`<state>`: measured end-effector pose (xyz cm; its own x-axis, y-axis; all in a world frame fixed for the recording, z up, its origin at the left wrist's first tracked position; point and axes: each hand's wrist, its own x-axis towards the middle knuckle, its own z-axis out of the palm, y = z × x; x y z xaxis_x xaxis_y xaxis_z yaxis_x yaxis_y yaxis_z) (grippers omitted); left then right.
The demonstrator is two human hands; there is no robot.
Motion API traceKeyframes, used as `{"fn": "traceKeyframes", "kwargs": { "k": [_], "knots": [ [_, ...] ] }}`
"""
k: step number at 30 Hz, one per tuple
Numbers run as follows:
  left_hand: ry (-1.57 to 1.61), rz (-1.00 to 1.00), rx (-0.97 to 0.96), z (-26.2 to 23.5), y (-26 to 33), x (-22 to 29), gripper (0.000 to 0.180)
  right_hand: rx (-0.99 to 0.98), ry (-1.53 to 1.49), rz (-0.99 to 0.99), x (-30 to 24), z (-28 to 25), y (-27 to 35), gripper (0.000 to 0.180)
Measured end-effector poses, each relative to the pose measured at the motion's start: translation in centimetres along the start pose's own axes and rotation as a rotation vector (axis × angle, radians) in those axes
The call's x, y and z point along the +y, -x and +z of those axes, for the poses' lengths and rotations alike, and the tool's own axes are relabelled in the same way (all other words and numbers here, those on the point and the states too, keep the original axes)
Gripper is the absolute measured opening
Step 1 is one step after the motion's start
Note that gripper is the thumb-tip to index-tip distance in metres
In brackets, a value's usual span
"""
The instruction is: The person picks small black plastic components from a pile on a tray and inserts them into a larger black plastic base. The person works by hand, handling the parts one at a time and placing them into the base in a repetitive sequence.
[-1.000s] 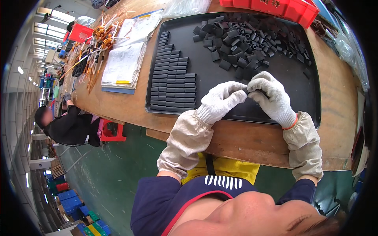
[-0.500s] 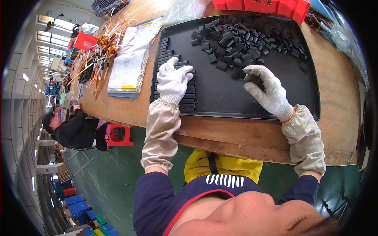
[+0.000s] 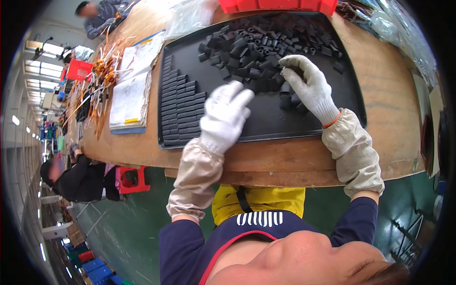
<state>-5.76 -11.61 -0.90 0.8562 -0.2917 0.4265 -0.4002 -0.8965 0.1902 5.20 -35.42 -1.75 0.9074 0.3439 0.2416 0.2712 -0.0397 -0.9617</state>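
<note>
My left hand (image 3: 224, 116), in a white knit glove, is over the near part of a black tray (image 3: 266, 126). Its fingers look stretched and apart, though motion smears them, and nothing shows in them. Just left of it, short black tubes (image 3: 183, 116) lie side by side in tight rows that step down toward the right. My gloved right hand (image 3: 311, 88) reaches the near edge of a loose heap of black tubes (image 3: 256, 52). Its thumb and forefinger tips nearly meet; whatever is between them cannot be made out. A few tubes (image 3: 286, 100) lie under its palm.
Left of the tray an open paper booklet (image 3: 130, 97) lies on the wooden table (image 3: 387, 85), beside bundled orange and white wires (image 3: 99, 71). A red bin (image 3: 280, 4) and a plastic bag (image 3: 192, 19) stand behind. Two people (image 3: 78, 178) sit at the table's left side.
My left hand has left the tube rows and moved right, uncovering them. My right hand's thumb and forefinger have come closer together at the heap. The whole view has shifted somewhat.
</note>
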Motion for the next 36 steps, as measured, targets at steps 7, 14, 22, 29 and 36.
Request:
{"fn": "traceKeyframes", "kwargs": {
  "k": [7, 14, 22, 29, 36],
  "knots": [
    [0.253, 0.183, -0.101, 5.0, -2.7, 4.0, 0.057, 0.096, 0.918, -0.419, 1.3, -5.0, -3.0, 0.018],
    [0.231, -0.122, -0.138, 4.0, -2.5, 5.1, 0.042, 0.21, 1.187, -0.367, 3.2, -9.1, -3.6, 0.031],
    [0.23, -0.246, -0.147, 4.2, -2.0, 4.7, 0.018, 0.04, 1.17, -0.384, 4.6, -8.1, -3.8, 0.042],
    [0.745, -0.397, -0.037, 4.2, -1.7, 4.1, 0.02, 0.09, 1.097, -0.344, 2.9, -7.3, -4.2, 0.025],
    [1.606, -0.792, 0.058, 3.5, -1.8, 2.4, 0.025, -0.152, 0.705, -0.739, -3.5, 0.2, -0.8, 0.028]
  ]
}}
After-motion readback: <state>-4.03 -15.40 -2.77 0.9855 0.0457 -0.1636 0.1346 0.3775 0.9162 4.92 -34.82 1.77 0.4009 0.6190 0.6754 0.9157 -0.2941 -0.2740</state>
